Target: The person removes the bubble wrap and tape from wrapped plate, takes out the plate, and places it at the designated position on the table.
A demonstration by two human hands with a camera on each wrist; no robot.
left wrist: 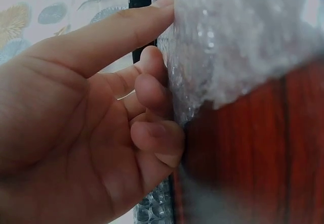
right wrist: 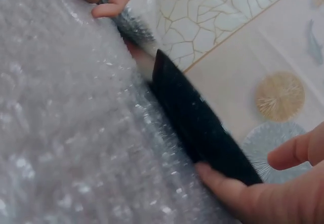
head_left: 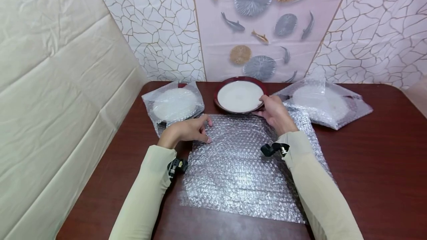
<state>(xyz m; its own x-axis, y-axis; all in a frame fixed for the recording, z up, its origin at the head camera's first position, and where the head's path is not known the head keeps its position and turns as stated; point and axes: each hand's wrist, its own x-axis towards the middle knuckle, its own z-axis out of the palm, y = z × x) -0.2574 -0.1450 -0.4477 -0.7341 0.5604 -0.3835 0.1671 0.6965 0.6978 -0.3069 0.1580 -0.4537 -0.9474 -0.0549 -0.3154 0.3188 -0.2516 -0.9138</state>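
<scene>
A white plate with a dark red rim (head_left: 240,96) lies at the back of the table, beside the far edge of a spread sheet of bubble wrap (head_left: 240,169). My right hand (head_left: 275,113) holds the plate at its right rim, one digit above and fingers underneath. In the right wrist view the plate's dark side (right wrist: 197,123) shows just over the wrap. My left hand (head_left: 191,129) is at the upper left edge of the wrap, thumb and forefinger spread apart. The left wrist view has its bent fingers (left wrist: 157,138) touching the wrap and the forefinger reaching along it.
To the left of the plate sits a bubble-wrapped plate (head_left: 175,103); another wrapped bundle (head_left: 321,103) lies at the right. The brown table (head_left: 373,166) meets a patterned wall (head_left: 260,40) at the back and a pale padded wall (head_left: 66,95) on the left.
</scene>
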